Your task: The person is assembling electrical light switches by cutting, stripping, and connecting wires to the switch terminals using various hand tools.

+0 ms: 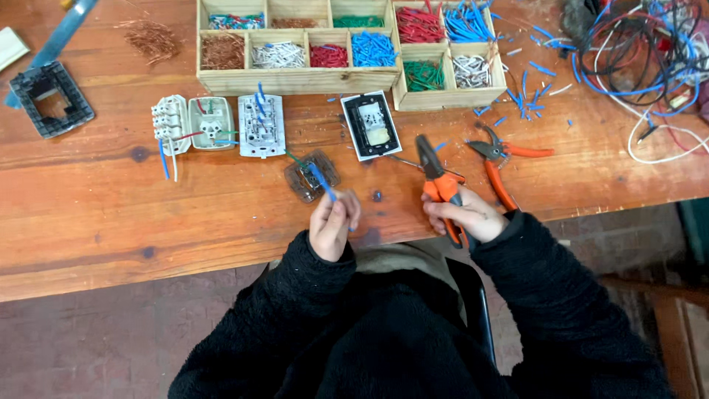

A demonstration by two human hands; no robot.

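Here, in the head view, the left hand (332, 225) pinches a short piece of blue wire (322, 182) between thumb and fingertips, its grip closed on the lower end so the free end stands up and away from the body, over the near part of the desk (111, 214). The right hand (461, 214) is wrapped around the orange handles of a pair of pliers (437, 179), grip clamped on them, with the dark nose pointing away towards a black-and-white switch plate (371, 125); held so, the nose lies near the wire's level. Just beyond the wire sits a small clear plastic part (312, 176), close by. A second orange-handled tool (498, 159) lies flat just right of the pliers. Three white socket modules (218, 125) stand in a row further left, wires sticking out. Wooden trays (295, 77) along the far edge keep cut wire pieces sorted by colour, within arm's reach.
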